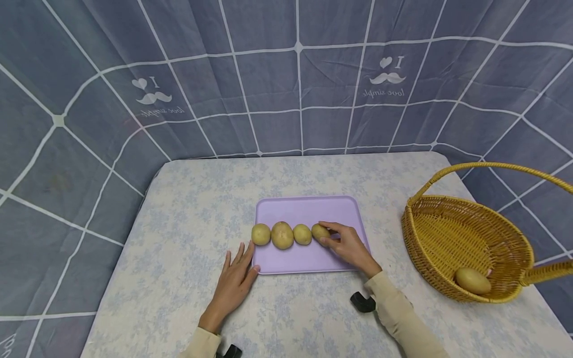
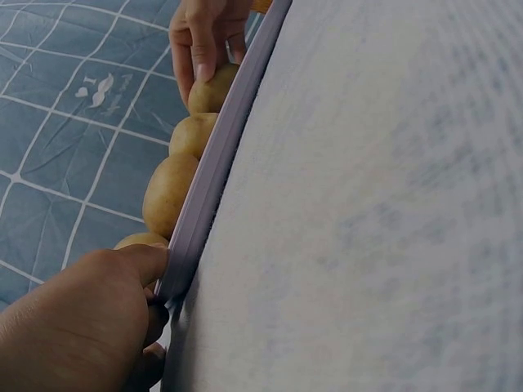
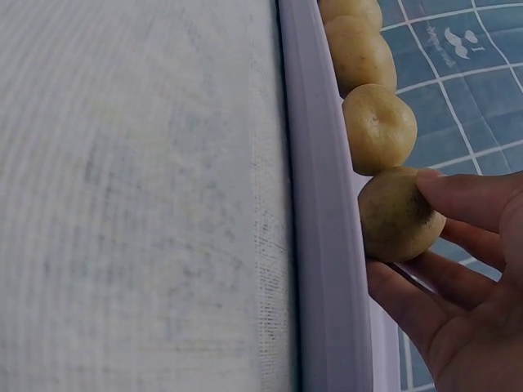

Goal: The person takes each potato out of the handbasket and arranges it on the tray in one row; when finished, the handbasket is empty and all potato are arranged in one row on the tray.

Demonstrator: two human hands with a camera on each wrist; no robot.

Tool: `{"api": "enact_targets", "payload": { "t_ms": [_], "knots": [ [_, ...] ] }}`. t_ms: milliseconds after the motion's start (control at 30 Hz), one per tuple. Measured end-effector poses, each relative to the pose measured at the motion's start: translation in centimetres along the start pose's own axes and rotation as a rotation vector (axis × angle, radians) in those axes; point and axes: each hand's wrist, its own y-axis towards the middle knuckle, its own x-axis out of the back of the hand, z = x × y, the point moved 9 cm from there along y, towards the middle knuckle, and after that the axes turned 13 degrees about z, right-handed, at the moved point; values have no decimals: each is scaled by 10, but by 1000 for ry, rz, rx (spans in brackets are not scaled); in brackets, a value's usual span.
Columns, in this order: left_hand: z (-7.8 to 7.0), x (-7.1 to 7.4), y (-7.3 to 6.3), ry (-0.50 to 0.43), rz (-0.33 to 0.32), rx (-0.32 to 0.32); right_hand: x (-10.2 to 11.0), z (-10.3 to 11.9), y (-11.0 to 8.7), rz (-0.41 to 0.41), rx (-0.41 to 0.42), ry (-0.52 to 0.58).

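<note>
A lilac tray [image 1: 295, 261] lies on the table with a row of potatoes across its middle. My right hand [image 1: 346, 243] grips the potato [image 3: 399, 214] at the right end of the row, thumb on one side and fingers on the other. To its left sit a small potato [image 1: 302, 234], a larger potato [image 1: 282, 235] and another potato [image 1: 261, 234] by the tray's left rim. My left hand [image 1: 235, 278] lies at the tray's lower left corner, its fingers extended and the thumb at the rim. In the left wrist view, the thumb partly hides the nearest potato [image 2: 140, 240].
A yellow wicker basket [image 1: 414, 243] with a tall handle stands at the table's right side, holding a potato [image 1: 472, 281]. A pale floral cloth [image 1: 192, 209] covers the table. Blue checked curtains [image 1: 268, 84] hang behind and at both sides.
</note>
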Motion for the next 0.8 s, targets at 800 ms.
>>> {"api": "enact_targets", "payload": {
  "t_ms": [800],
  "knots": [
    [-1, 0, 0, -4, 0, 0, 8, 7, 0, 45, 4, -9]
  ]
}}
